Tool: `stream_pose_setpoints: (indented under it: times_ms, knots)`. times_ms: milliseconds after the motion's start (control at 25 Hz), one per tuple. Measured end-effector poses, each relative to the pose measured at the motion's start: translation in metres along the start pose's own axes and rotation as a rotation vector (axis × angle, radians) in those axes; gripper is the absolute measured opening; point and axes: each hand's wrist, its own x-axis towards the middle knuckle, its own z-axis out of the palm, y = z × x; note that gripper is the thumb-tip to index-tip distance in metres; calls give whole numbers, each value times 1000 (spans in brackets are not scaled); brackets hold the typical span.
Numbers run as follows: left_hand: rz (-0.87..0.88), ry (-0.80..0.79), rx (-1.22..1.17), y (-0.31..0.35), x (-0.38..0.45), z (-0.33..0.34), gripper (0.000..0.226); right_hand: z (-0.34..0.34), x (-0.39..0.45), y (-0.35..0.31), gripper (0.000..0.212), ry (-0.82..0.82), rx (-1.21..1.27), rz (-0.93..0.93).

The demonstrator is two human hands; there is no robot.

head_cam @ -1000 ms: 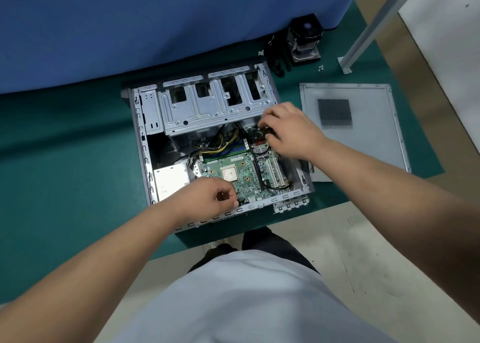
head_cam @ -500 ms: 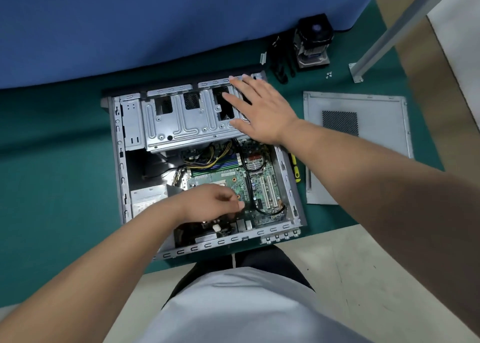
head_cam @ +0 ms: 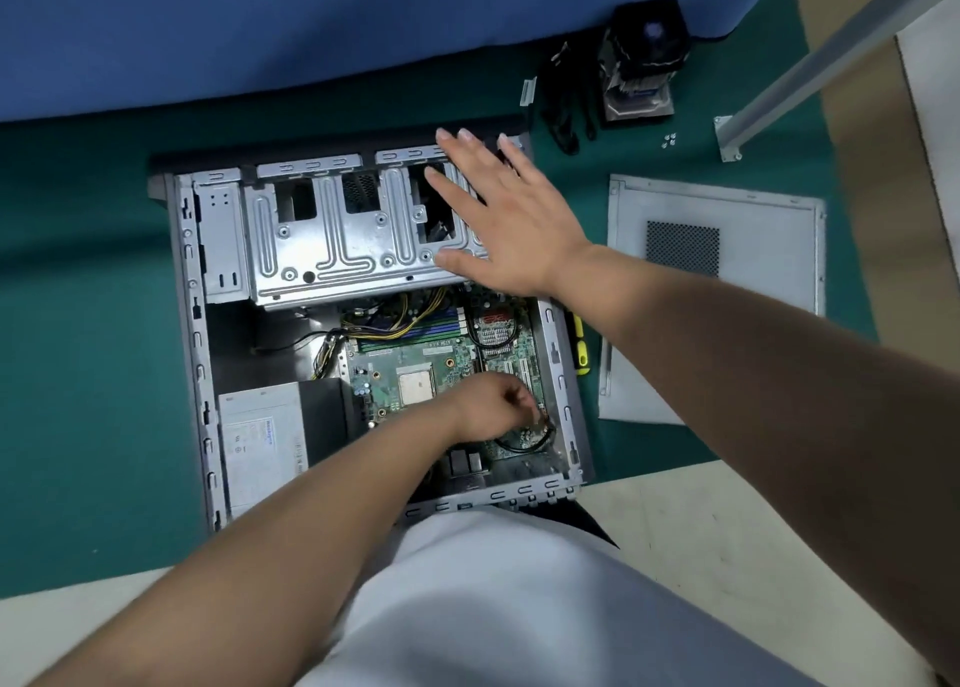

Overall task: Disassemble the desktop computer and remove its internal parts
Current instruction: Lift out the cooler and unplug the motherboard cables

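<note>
A person looks down at an open desktop computer case (head_cam: 183, 322) lying on its side on a green mat (head_cam: 93, 374), their light shirt filling the bottom of the view.

Nearest, the left hand (head_cam: 491, 408) reaches into the lower right of the case, fingers curled over the motherboard (head_cam: 441, 359) beside a looped black cable (head_cam: 524, 444). It seems to pinch something small there, but what it holds cannot be made out. Left of it, the grey power supply (head_cam: 262, 444) still sits in its corner, and the bare processor socket (head_cam: 415, 386) shows on the board (its cooler is gone).

Farther in, yellow and black wires (head_cam: 410, 317) are still plugged in near the memory slots. Beyond them the right hand (head_cam: 498, 213) lies flat and spread, fingers straight, on the metal drive cage (head_cam: 332, 234), likely steadying the case.

To the right, apart from the case, the removed side panel (head_cam: 727, 249) rests on the mat, with a yellow-handled screwdriver (head_cam: 581, 346) between panel and case. Farthest away, by the blue screen (head_cam: 311, 26), stand a detached cooler with fan (head_cam: 641, 62), a black cable bundle (head_cam: 563, 109) and a few loose screws (head_cam: 669, 139).

By my reading the job is under halfway: panel and cooler are out; board, power supply, wiring and cage remain. The arms hide the board's lower edge, and the cage's contents are in shadow.
</note>
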Motion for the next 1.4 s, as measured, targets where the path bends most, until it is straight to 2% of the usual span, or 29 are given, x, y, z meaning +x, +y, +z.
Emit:
stream_pose_setpoints:
  times_ms: [280,480,560,640,760,960,1400]
  knots:
    - [-181,-14,190,25,25,20,34,1,1,1,83,28,4,3]
    - [-248,-3,205,33,27,35,34,1,0,1,81,32,14,14]
    - [-269,-41,141,27,26,34,24,1,0,0,81,38,19,17]
    - [-253,-30,77,20,22,33,13,1,0,0,81,41,21,20]
    - [-210,67,66,16,20,34,20,2,0,1,80,48,23,27]
    - [-166,143,129,16,22,41,9,4,0,0,79,62,32,27]
    - [-185,251,-49,9,19,45,20,0,0,0,78,48,48,33]
